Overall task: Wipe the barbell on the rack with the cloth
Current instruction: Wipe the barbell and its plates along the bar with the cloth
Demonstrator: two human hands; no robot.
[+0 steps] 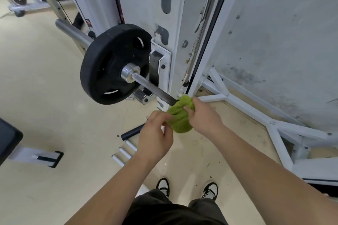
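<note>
The green cloth is wrapped around the barbell shaft beside the rack. It is gripped by the closed right hand and pinched by the left hand.

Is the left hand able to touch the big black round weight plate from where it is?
Probably yes. The left hand pinches the green cloth just below the black round weight plate, and only open air lies between them.
</note>
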